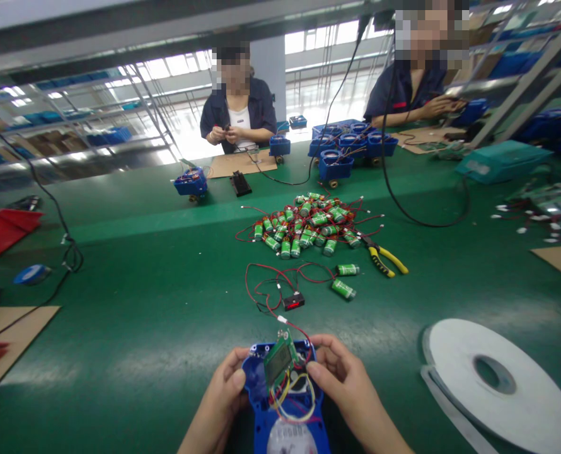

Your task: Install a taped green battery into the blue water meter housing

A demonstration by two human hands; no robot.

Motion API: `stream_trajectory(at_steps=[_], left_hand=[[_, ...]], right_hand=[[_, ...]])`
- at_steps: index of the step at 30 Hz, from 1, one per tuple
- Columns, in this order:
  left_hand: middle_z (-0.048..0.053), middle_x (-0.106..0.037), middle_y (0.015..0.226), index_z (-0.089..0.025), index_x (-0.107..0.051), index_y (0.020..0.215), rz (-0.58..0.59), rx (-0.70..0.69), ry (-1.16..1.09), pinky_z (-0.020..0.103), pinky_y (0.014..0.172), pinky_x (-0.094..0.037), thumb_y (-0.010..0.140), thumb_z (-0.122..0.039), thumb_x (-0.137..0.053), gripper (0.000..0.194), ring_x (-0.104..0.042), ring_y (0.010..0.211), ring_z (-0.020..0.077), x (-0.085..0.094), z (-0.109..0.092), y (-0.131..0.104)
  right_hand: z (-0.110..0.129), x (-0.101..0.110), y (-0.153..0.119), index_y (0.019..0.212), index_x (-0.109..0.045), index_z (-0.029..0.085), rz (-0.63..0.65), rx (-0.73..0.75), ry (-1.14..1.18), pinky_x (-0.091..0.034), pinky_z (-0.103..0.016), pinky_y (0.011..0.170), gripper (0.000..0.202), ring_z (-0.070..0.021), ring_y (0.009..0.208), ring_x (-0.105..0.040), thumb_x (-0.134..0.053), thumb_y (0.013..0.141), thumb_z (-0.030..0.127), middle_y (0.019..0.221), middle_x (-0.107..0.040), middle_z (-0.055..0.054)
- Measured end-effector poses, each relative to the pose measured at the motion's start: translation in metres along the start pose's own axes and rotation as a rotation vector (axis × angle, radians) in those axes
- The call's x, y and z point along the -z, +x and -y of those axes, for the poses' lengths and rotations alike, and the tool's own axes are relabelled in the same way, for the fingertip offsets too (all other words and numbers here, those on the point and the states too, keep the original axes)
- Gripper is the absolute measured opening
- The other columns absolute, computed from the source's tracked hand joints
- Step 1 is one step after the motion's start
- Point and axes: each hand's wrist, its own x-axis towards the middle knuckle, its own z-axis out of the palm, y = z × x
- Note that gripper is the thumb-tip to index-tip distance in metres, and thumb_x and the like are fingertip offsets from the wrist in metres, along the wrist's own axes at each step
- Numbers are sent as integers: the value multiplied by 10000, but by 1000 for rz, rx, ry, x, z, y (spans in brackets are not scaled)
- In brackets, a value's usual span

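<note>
Between my two hands is a blue plastic housing (261, 421), open side up. My left hand (224, 391) grips its left rim, thumb on top. My right hand (344, 384) holds the right rim, its thumb near the inside edge by the wires. A green circuit board with a small display (278, 364) stands tilted inside, above looped yellow, white and red wires (292, 400). From the housing's top a red wire runs to a white connector (283, 320). Beyond it lie a small black meter with red digits (294, 301) and two green batteries (344, 289) on leads.
A pile of green batteries (306, 227) lies mid-table, with yellow-handled pliers (387, 260) beside it. At right is a large white tape roll (536, 391); at left, a blue tape roll (32, 273) and black cable (72, 255). Two co-workers sit opposite near blue housings (336, 165).
</note>
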Motion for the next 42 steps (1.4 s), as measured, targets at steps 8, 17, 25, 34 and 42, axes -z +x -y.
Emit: stream_trajectory(at_steps=[8, 17, 25, 34, 42], left_hand=[[51, -652, 971, -200, -611, 1017, -8, -2, -11, 268, 711, -499, 731, -520, -711, 441, -624, 815, 183, 0, 1, 1], [49, -656, 930, -198, -628, 1002, -13, 8, -11, 249, 676, -484, 705, -542, -730, 466, -623, 790, 181, -1, -1, 0], [62, -657, 958, -194, -612, 1018, -9, -6, -13, 257, 684, -501, 719, -536, -718, 467, -629, 814, 191, 0, 1, 1], [55, -651, 962, -203, -625, 1001, -22, 3, -20, 248, 683, -491, 696, -544, -735, 471, -625, 817, 190, -1, 0, 1], [41, -656, 929, -213, -624, 986, -39, -10, -20, 249, 669, -475, 732, -507, -717, 399, -610, 774, 175, -3, -1, -1]], right_hand=[[-3, 0, 1, 1052, -556, 187, -11, 14, -11, -344, -255, 615, 487, -144, 665, -470, -718, 775, 553, 715, -500, 28], [-2, 0, 1, 1053, -548, 186, -8, 4, -13, -355, -261, 628, 507, -156, 685, -497, -717, 766, 568, 735, -532, 12], [0, 0, 2, 1039, -562, 178, -19, 15, -19, -346, -251, 603, 496, -141, 652, -468, -720, 763, 559, 701, -497, 29], [0, -1, 0, 1036, -556, 180, -22, 1, -13, -369, -266, 625, 509, -158, 672, -507, -724, 749, 565, 725, -541, 10], [-1, 0, 1, 1044, -551, 180, -17, 1, -23, -358, -259, 618, 513, -152, 667, -499, -721, 754, 567, 714, -521, 21]])
